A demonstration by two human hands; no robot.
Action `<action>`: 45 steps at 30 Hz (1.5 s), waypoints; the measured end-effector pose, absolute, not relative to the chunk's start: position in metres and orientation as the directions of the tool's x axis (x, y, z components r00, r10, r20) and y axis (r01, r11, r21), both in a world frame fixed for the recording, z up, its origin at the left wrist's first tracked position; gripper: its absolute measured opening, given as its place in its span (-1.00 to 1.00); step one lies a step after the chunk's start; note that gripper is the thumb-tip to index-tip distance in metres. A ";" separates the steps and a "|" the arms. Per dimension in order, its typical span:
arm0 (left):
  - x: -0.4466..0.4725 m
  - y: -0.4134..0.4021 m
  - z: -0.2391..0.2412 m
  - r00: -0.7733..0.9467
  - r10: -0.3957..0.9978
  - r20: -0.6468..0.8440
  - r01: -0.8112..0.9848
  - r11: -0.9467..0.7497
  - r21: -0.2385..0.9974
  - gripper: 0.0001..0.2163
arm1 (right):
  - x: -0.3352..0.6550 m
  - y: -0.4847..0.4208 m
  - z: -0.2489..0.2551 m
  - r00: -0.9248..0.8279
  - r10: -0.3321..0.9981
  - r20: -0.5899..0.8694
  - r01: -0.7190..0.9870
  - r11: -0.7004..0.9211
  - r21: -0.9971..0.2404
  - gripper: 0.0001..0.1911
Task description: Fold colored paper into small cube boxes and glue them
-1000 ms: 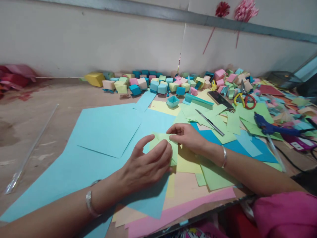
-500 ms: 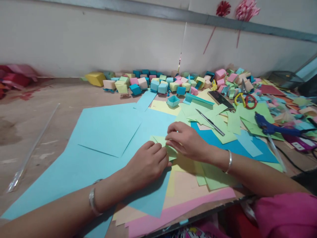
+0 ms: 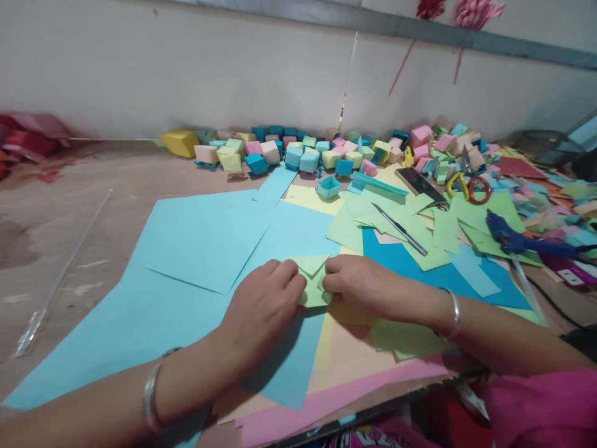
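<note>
Shows nearest, along the front edge of the surface [image 3: 128, 177], a pink paper strip [image 3: 342, 395], with peach paper [image 3: 349, 348] just beyond; pinches, a little farther in, the left side of a folded light green paper piece [image 3: 313, 298] with the curled fingers of the left hand [image 3: 265, 305]; pinches the right side of the same piece with the right hand [image 3: 368, 283], likewise curled; cannot make out either thumb clearly; holds the piece directly between the two hands, touching both, with neither hand nearer than the other; leaves a narrow gap between the two sets of fingertips, showing there a triangular flap pointing back toward the body; cannot tell a long axis, with both sides covered by fingers; sets the piece over the right part of a large light blue paper sheet [image 3: 163, 336], spread out beneath the left forearm; has, beyond the right hand, a dark blue paper sheet [image 3: 387, 252], then light green offcuts [image 3: 445, 229] and a slim pen-like tool [image 3: 400, 230] lying slantwise; adds, off to the right, a blue glue gun [image 3: 527, 239], and farther back scissors [image 3: 467, 176] and a smartphone [image 3: 421, 185]; places a small open light blue paper box [image 3: 329, 188] beyond the hands, just before rows of coloured paper boxes [image 3: 308, 162] along the wall [image 3: 186, 62].
</note>
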State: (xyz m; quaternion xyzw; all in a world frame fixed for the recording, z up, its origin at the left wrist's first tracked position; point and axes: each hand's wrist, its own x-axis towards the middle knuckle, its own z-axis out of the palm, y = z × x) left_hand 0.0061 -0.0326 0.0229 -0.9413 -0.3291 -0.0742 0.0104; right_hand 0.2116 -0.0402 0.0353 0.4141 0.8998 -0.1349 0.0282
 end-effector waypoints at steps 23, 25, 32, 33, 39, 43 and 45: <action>0.003 -0.035 0.020 0.808 0.586 0.059 0.585 -0.810 0.047 -0.82 | 0.208 -0.048 0.041 -0.638 0.738 -0.220 0.770 0.600 -0.217 -0.86; 0.003 -0.035 0.022 0.800 0.599 0.032 0.598 -0.800 0.046 -0.86 | 0.207 -0.048 0.045 -0.642 0.728 -0.239 0.767 0.612 -0.195 -0.87; 0.006 -0.033 0.022 0.785 0.619 0.044 0.612 -0.784 0.106 -0.80 | 0.204 -0.047 0.043 -0.603 0.771 -0.207 0.794 0.555 -0.248 -0.85; 0.006 -0.032 0.022 0.777 0.628 0.047 0.619 -0.776 0.122 -0.75 | 0.205 -0.046 0.042 -0.601 0.774 -0.202 0.793 0.544 -0.274 -0.85; 0.006 -0.023 0.020 0.733 0.680 0.033 0.662 -0.723 0.198 -0.73 | 0.212 -0.033 0.033 -0.510 0.853 -0.107 0.801 0.427 -0.420 -0.73; 0.005 -0.020 0.017 0.714 0.693 0.098 0.659 -0.713 0.239 -0.82 | 0.214 -0.030 0.030 -0.461 0.881 -0.111 0.778 0.340 -0.529 -0.82; 0.004 -0.019 0.016 0.701 0.702 0.126 0.662 -0.706 0.252 -0.85 | 0.214 -0.030 0.029 -0.443 0.890 -0.110 0.777 0.320 -0.541 -0.81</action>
